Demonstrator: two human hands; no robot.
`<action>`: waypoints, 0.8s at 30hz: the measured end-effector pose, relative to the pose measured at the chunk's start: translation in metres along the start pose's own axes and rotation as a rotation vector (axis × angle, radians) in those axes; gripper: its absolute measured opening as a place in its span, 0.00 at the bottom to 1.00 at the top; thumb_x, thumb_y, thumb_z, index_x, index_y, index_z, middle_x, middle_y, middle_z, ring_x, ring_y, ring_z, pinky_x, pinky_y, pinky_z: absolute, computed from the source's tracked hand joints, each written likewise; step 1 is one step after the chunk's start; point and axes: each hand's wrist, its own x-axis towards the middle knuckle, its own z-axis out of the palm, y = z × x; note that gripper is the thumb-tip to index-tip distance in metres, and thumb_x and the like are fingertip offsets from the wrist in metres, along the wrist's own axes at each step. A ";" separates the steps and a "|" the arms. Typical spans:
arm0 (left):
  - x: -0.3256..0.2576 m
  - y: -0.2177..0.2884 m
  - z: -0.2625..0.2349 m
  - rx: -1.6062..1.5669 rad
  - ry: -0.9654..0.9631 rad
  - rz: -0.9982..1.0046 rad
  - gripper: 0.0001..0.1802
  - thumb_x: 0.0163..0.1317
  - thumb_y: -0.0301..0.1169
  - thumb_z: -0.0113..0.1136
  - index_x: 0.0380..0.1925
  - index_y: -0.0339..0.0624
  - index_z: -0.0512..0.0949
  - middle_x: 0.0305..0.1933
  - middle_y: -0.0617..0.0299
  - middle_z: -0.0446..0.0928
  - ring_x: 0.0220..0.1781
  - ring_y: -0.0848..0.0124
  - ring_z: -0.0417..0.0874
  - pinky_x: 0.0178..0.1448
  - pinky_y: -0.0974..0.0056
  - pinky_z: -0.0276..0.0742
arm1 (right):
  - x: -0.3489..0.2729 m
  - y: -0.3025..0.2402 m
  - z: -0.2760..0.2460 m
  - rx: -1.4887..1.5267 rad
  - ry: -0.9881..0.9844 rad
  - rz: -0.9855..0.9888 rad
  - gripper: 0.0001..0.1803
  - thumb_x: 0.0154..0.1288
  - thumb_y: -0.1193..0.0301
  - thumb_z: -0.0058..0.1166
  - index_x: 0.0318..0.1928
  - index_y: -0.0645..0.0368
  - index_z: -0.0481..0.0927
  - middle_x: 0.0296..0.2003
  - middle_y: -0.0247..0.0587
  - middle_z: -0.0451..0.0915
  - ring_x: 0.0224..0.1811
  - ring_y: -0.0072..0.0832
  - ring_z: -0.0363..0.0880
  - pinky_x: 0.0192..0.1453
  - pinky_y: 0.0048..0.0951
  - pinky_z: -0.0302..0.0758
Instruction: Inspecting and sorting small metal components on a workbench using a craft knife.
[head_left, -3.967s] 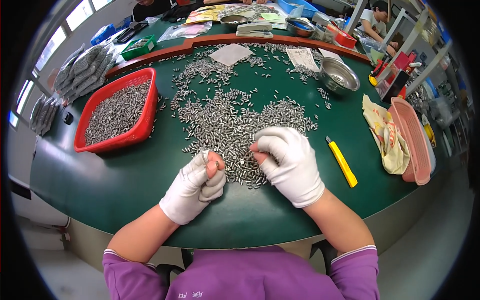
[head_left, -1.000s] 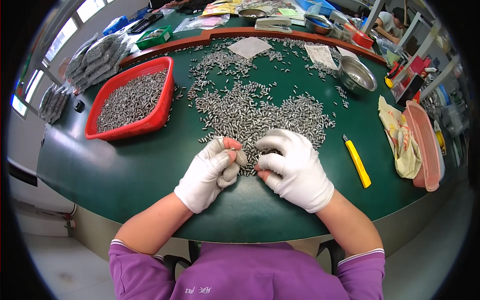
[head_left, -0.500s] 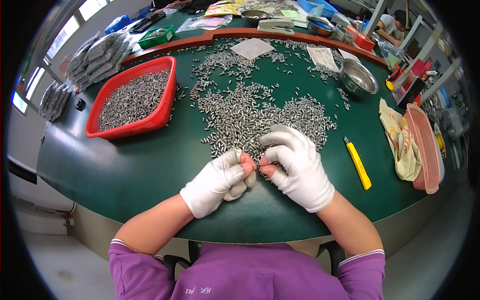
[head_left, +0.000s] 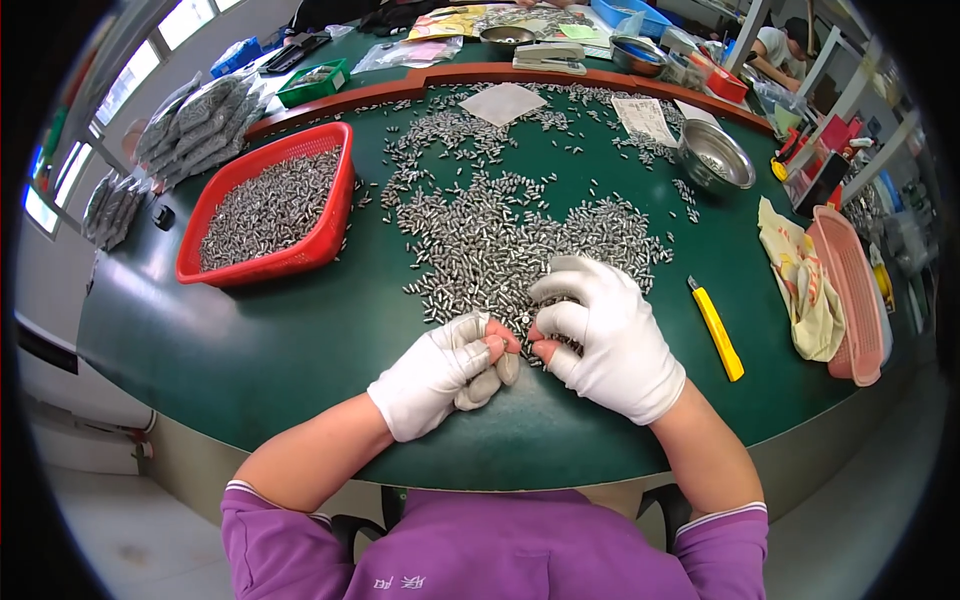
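A broad pile of small, shiny metal pins point(head_left: 480, 240) spreads over the green tabletop. At its near edge my left hand point(head_left: 440, 370), in a white glove with bare thumb and fingertip, is closed in a pinch. Anything between those fingertips is too small to make out. Close beside it on the right, my right hand point(head_left: 610, 335), gloved the same way, curls over the near pins. Its bare thumb and forefinger come close together among the pins; what they grip is hidden. A small gap separates the two hands' fingertips.
A red basket point(head_left: 345, 190) full of similar pins stands left, near stacked filled bags point(head_left: 200, 125). A yellow utility knife point(head_left: 715, 330) lies right, before a crumpled cloth bag point(head_left: 800, 280) and pink basket point(head_left: 850, 300). A metal bowl point(head_left: 716, 155) sits far right; a wooden ledge point(head_left: 400, 80) crosses behind.
My right hand has shifted slightly right, widening the gap to my left hand's fingertips. The left hand has moved a little right and stays pinched.
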 end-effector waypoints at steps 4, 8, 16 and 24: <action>0.000 0.000 0.001 0.020 -0.005 0.012 0.09 0.73 0.36 0.53 0.45 0.44 0.75 0.34 0.64 0.76 0.24 0.82 0.65 0.27 0.76 0.59 | 0.000 -0.004 -0.001 -0.033 -0.153 -0.046 0.09 0.42 0.71 0.67 0.27 0.54 0.80 0.45 0.37 0.79 0.57 0.43 0.74 0.58 0.45 0.72; 0.001 -0.001 -0.001 0.014 -0.007 0.019 0.10 0.73 0.37 0.53 0.46 0.43 0.75 0.34 0.64 0.77 0.24 0.81 0.66 0.28 0.75 0.60 | -0.002 -0.002 0.009 -0.059 -0.153 -0.078 0.08 0.41 0.72 0.65 0.26 0.56 0.80 0.44 0.38 0.79 0.55 0.42 0.75 0.58 0.44 0.73; 0.002 -0.003 -0.004 0.011 -0.033 0.056 0.13 0.73 0.40 0.53 0.45 0.42 0.75 0.35 0.63 0.78 0.24 0.80 0.67 0.27 0.75 0.61 | -0.002 0.001 0.013 -0.142 -0.184 -0.176 0.11 0.44 0.69 0.64 0.31 0.56 0.80 0.45 0.39 0.77 0.56 0.39 0.72 0.60 0.43 0.70; 0.004 -0.004 -0.006 -0.022 -0.039 0.068 0.13 0.71 0.40 0.56 0.48 0.44 0.73 0.37 0.64 0.77 0.25 0.82 0.66 0.28 0.76 0.60 | -0.004 -0.001 0.015 -0.027 -0.051 -0.061 0.10 0.46 0.71 0.65 0.30 0.56 0.77 0.46 0.38 0.76 0.57 0.41 0.71 0.60 0.43 0.71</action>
